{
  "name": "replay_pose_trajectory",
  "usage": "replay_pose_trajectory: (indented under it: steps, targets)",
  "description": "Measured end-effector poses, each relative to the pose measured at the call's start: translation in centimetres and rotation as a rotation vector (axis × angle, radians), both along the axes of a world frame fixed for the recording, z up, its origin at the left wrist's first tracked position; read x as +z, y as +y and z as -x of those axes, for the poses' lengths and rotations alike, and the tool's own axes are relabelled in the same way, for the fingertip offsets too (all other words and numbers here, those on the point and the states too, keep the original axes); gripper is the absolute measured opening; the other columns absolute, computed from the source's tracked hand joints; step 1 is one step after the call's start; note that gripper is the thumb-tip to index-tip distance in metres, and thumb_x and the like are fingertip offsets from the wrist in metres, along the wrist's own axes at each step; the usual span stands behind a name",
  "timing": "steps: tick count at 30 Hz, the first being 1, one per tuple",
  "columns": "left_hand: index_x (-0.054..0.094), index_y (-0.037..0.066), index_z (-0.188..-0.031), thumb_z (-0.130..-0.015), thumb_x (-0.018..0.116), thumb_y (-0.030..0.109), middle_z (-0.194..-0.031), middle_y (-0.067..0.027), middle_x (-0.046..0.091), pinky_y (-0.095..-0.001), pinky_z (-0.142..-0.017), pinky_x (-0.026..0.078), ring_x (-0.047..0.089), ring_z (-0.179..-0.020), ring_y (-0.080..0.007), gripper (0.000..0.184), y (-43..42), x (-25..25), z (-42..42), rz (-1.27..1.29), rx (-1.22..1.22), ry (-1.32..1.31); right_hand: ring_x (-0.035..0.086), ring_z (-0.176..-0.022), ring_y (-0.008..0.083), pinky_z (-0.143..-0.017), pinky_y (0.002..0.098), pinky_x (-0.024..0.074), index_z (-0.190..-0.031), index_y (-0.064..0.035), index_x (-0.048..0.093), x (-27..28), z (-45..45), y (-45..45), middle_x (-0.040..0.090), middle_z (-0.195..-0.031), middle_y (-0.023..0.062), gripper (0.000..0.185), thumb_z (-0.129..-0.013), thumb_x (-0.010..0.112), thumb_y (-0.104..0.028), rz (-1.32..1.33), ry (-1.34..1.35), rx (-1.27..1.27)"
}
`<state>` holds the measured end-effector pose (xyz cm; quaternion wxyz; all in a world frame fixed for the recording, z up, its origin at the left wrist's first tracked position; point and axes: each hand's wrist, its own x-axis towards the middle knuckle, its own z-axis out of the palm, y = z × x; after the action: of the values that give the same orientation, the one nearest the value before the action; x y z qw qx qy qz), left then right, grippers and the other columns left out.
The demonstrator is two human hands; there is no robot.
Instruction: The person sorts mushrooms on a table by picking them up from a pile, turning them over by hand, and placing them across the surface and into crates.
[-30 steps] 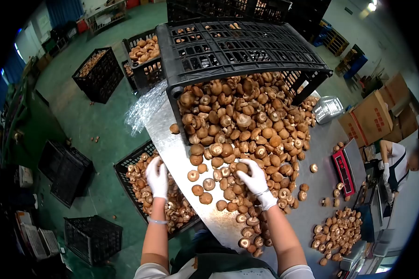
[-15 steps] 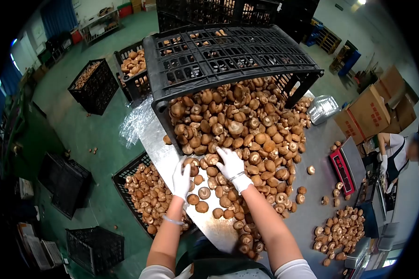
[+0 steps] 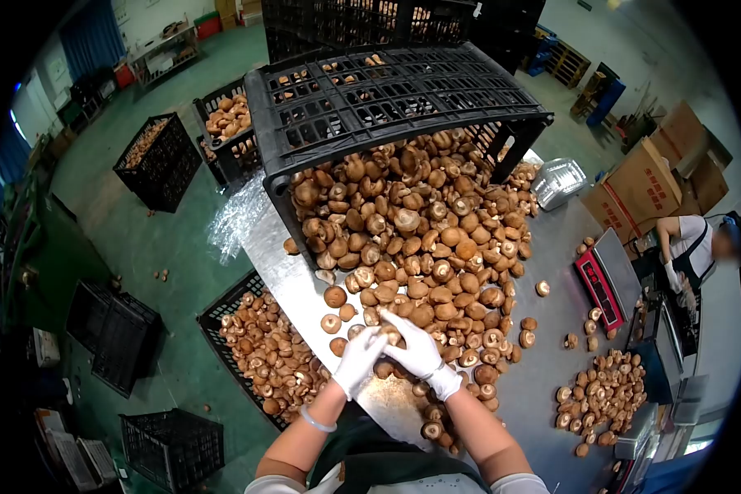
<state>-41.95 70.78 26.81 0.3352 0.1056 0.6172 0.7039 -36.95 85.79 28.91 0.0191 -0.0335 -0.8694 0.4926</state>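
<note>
Both gloved hands meet low over the near edge of the steel table, cupped about shiitake mushrooms. My left hand (image 3: 361, 362) curls inward, fingers closed, its tips almost touching the other hand. My right hand (image 3: 417, 349) bends round a brown mushroom (image 3: 392, 334) that shows between the two; how many more lie under the palms is hidden. Beyond the fingers, a big heap of mushrooms (image 3: 436, 239) spills from a black plastic crate (image 3: 403, 99) tipped on its side. A few loose mushrooms (image 3: 334, 296) lie left of the heap.
Below the table's left edge stands a black crate (image 3: 214, 317) full of mushrooms. At right are a red scale (image 3: 598, 288), a smaller mushroom pile (image 3: 605, 399), a clear plastic tray (image 3: 558, 183) and cardboard boxes (image 3: 638, 193). A co-worker (image 3: 690, 247) stands far right.
Both hands have drawn back toward my body and come together, gathering round mushrooms. Earlier they were spread apart at the edge of the heap. The view has shifted slightly.
</note>
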Motion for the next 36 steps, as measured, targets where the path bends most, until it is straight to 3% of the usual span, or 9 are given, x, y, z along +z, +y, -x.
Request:
replay_pose_trajectory:
  steps: [6, 9, 13, 17, 21, 23, 25, 31, 36]
  targets:
    - [0.058, -0.004, -0.112, -0.099, 0.044, 0.018, -0.096, -0.0107, 0.066, -0.0266, -0.078, 0.05, 0.063, -0.085, -0.0144, 0.03, -2.3, 0.2, -3.2, -0.039, -0.205, -0.07, 0.055, -0.071, 0.0059, -0.06, 0.018, 0.0439, -0.117, -0.0063, 0.053, -0.4, -7.2, 1.0, 0.062, -0.09, 0.0022, 0.035, -0.084, 0.066, -0.012, 0.748, -0.194, -0.307]
    - [0.058, -0.004, -0.113, -0.099, 0.043, 0.019, -0.098, -0.0104, 0.066, -0.0274, -0.078, 0.051, 0.063, -0.086, -0.0159, 0.03, -4.3, -0.9, -5.0, 0.053, -0.167, 0.031, 0.055, -0.07, 0.0054, -0.059, 0.0174, 0.0435, -0.112, -0.0036, 0.054, -1.4, -11.9, 3.6, 0.06, -0.085, 0.0004, 0.029, -0.086, 0.063, -0.011, 1.065, -0.184, -0.471]
    - [0.051, -0.001, -0.124, -0.099, 0.043, 0.022, -0.108, -0.0125, 0.063, -0.0271, -0.078, 0.051, 0.064, -0.089, -0.0179, 0.035, -6.3, -3.0, -7.7, -0.005, -0.127, -0.166, 0.061, -0.081, 0.0117, -0.067, 0.0257, 0.05, -0.115, -0.0061, 0.055, 0.5, -13.8, 2.6, 0.062, -0.09, 0.0026, 0.036, -0.083, 0.067, -0.017, 0.568, -0.318, -0.53]
    - [0.033, 0.005, -0.14, -0.099, 0.043, 0.03, -0.132, -0.0147, 0.048, -0.029, -0.08, 0.051, 0.055, -0.112, -0.0208, 0.049, -6.4, -2.3, -10.2, -0.363, -0.08, -0.592, 0.064, -0.085, 0.0222, -0.075, 0.0311, 0.0513, -0.133, -0.0098, 0.046, -0.1, -12.9, -2.9, 0.065, -0.096, 0.0127, 0.06, -0.08, 0.07, -0.025, -0.017, -0.184, -0.024]
    - [0.051, 0.0, -0.122, -0.097, 0.045, 0.021, -0.105, -0.0113, 0.064, -0.0257, -0.068, 0.049, 0.063, -0.087, -0.0189, 0.034, -8.4, -3.4, -8.9, -0.3, 0.124, -0.433, 0.064, -0.079, 0.022, -0.072, 0.0308, 0.0511, -0.133, -0.0093, 0.046, -1.4, -12.6, -3.7, 0.065, -0.095, 0.0137, 0.06, -0.08, 0.07, -0.026, -0.046, 0.138, 0.128]
    - [0.055, 0.0, -0.117, -0.092, 0.051, 0.011, -0.102, -0.0108, 0.064, -0.0264, -0.072, 0.05, 0.063, -0.09, -0.0184, 0.028, -10.4, -1.5, -6.5, -0.082, 0.307, -0.194, 0.062, -0.074, 0.0172, -0.069, 0.0281, 0.0506, -0.128, -0.0081, 0.052, -0.3, -12.9, -1.9, 0.065, -0.093, 0.0105, 0.053, -0.081, 0.069, -0.023, 0.164, -0.16, 0.074]
    - [0.06, -0.001, -0.11, -0.081, 0.062, 0.008, -0.107, -0.0164, 0.063, -0.0384, -0.092, 0.046, 0.059, -0.101, -0.0317, 0.031, -12.7, -3.0, -2.7, 0.751, 0.292, 0.891, 0.059, -0.071, 0.0113, -0.068, 0.0248, 0.0493, -0.123, -0.0071, 0.056, -0.1, -13.5, -0.6, 0.065, -0.09, 0.0066, 0.043, -0.083, 0.067, -0.019, 0.235, -0.195, -0.033]
    - [0.055, 0.003, -0.122, -0.08, 0.063, 0.012, -0.127, -0.0178, 0.052, -0.0381, -0.101, 0.037, 0.048, -0.119, -0.034, 0.043, -3.1, -0.1, 7.0, 0.557, 0.348, 0.99, 0.06, -0.073, 0.0115, -0.07, 0.0253, 0.0493, -0.123, -0.0062, 0.056, -1.3, -13.7, 1.1, 0.066, -0.091, 0.0062, 0.041, -0.084, 0.065, -0.019, 0.306, -0.276, -0.109]
    - [0.052, 0.006, -0.124, -0.08, 0.057, 0.012, -0.131, -0.014, 0.049, -0.0428, -0.103, 0.036, 0.042, -0.123, -0.0357, 0.045, 4.3, -3.9, 15.4, 0.753, 0.33, 1.126, 0.061, -0.075, 0.0122, -0.07, 0.0252, 0.0497, -0.121, -0.0051, 0.056, -1.0, -13.5, 1.6, 0.066, -0.089, 0.0064, 0.038, -0.085, 0.064, -0.017, 0.305, -0.246, -0.117]
